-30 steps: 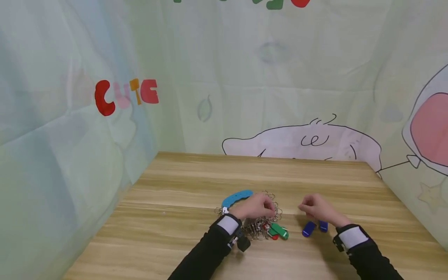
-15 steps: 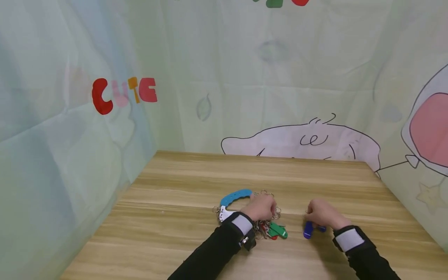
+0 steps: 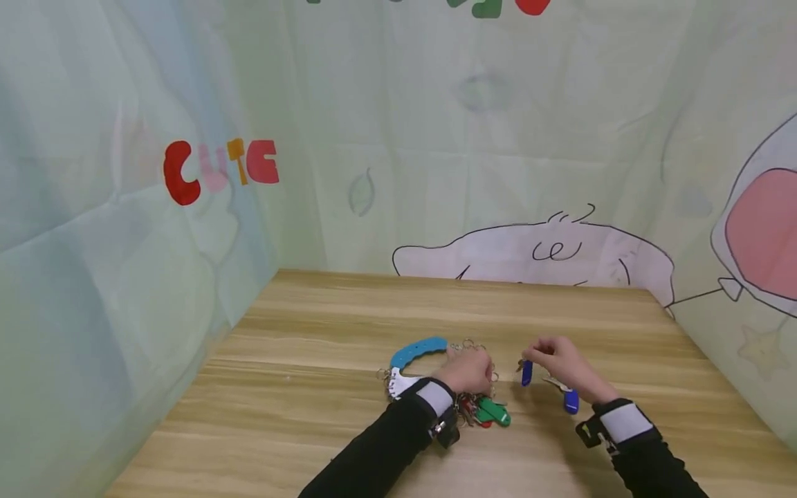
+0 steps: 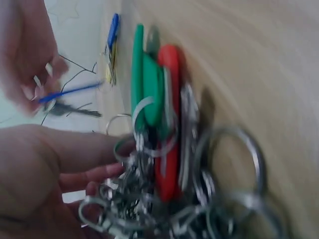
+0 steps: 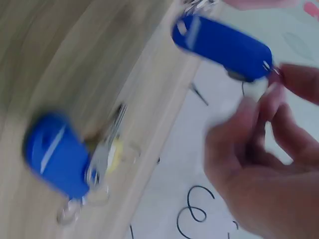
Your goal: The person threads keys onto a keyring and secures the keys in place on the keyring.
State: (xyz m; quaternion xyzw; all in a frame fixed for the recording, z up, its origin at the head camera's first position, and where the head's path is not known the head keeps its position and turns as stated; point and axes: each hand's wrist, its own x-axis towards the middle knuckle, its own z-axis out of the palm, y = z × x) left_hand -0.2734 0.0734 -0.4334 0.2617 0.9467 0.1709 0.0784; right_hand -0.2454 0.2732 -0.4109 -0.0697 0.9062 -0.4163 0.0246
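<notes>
Pinches a blue tag (image 3: 527, 374) by its ring end between thumb and fingertips of the right hand (image 3: 563, 363), holding it clear of the wooden tabletop (image 3: 342, 318). Dangles a key (image 4: 75, 109) alongside, hanging below the fingers in the left wrist view. Has a second blue tag (image 3: 571, 402) lying on the wood near the right wrist, with a silver key (image 5: 103, 159) and a small yellow piece (image 5: 115, 154) beside it in the right wrist view.

Reaches the left hand (image 3: 468, 370) over a tangle of metal rings (image 4: 134, 189), fingers partly hidden by the pile; cannot tell whether it grips any of them. Shows a green tag (image 3: 493, 411) at the near edge of the cluster, overlapping a red tag (image 4: 170, 62). Also shows, beyond the left wrist, a curved band (image 3: 418, 351), blue at one end and white at the other.

Wears black sleeves (image 3: 367, 449) and white-topped wrist straps (image 3: 625, 423). Works before a pale backdrop (image 3: 405, 104) printed with the word "CUTE" (image 3: 180, 173) and an outlined cartoon figure (image 3: 498, 256) just past the table's far edge.
</notes>
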